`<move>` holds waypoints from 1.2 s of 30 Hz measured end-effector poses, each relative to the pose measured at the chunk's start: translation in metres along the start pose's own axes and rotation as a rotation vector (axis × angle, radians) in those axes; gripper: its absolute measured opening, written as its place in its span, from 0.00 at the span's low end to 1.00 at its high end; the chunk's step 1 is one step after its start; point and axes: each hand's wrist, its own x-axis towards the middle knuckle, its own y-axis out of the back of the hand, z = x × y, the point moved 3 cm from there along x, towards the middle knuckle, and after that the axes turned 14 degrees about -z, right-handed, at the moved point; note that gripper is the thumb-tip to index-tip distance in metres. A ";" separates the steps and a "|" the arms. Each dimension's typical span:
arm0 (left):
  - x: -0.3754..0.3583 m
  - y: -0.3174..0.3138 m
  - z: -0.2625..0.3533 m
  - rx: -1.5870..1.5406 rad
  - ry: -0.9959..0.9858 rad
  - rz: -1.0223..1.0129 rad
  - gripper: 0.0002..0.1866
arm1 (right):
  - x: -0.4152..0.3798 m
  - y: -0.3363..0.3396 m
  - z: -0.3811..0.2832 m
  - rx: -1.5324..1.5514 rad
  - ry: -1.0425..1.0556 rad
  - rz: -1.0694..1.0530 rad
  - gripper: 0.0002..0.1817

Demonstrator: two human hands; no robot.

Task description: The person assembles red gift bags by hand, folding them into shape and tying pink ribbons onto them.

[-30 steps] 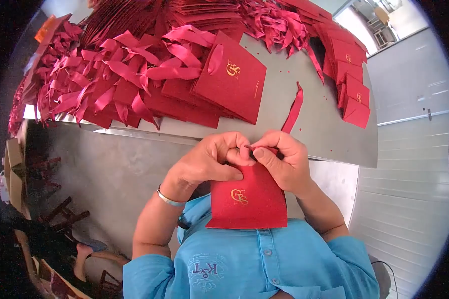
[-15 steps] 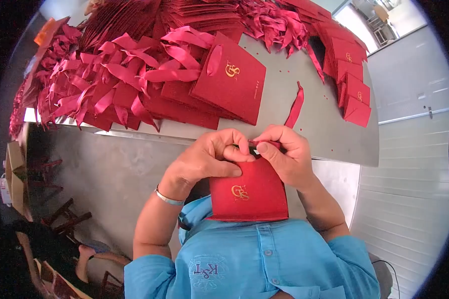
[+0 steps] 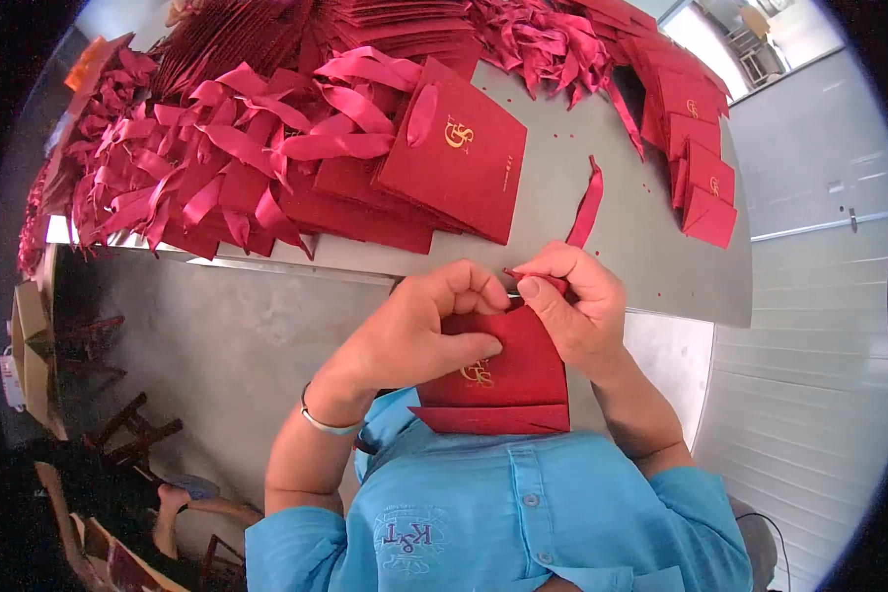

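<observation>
A small red paper bag [image 3: 523, 380] with a gold logo rests against my blue shirt, its opening facing the table. My left hand [image 3: 434, 326] grips the bag's upper left edge, thumb on the front and fingers curled at the opening. Between the thumb and fingers of my right hand [image 3: 577, 296] is the end of a red ribbon [image 3: 555, 282], its tip pointing left above the bag's top edge. Another ribbon [image 3: 586, 209] lies on the table just beyond my right hand.
Finished-looking red bags with ribbon handles [image 3: 459, 158] cover the left of the grey table [image 3: 661, 266]. A ribbon heap [image 3: 548, 49] lies at the back. More folded bags [image 3: 708, 187] line the right edge. A person's bare foot [image 3: 173, 498] shows at lower left.
My left hand has slid a little to the right over the bag's front. The ribbon tip in my right hand now shows above the opening. The bag's bottom fold has opened out slightly.
</observation>
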 end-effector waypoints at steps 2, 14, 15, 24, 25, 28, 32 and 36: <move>0.000 -0.001 -0.002 -0.020 -0.001 0.038 0.21 | 0.000 0.000 0.002 0.015 0.002 0.008 0.04; 0.001 -0.002 -0.008 -0.159 -0.040 0.112 0.22 | 0.000 -0.004 0.004 0.071 -0.077 -0.033 0.04; 0.001 -0.002 -0.008 -0.183 -0.045 0.109 0.22 | 0.001 -0.004 0.002 0.065 -0.060 -0.047 0.04; 0.002 -0.001 -0.011 -0.217 -0.074 0.161 0.21 | 0.001 0.000 0.002 -0.126 0.001 -0.028 0.04; 0.002 -0.001 -0.010 -0.218 -0.073 0.160 0.21 | 0.001 0.000 0.002 -0.133 -0.020 -0.023 0.04; 0.001 -0.003 -0.008 -0.154 -0.050 0.164 0.20 | 0.002 0.000 0.003 -0.136 0.024 -0.015 0.04; 0.001 -0.003 -0.008 -0.178 -0.055 0.154 0.20 | 0.001 -0.001 0.002 -0.129 0.028 -0.028 0.04; 0.001 -0.005 -0.007 -0.144 -0.054 0.149 0.20 | 0.002 0.000 0.002 -0.131 0.051 -0.023 0.04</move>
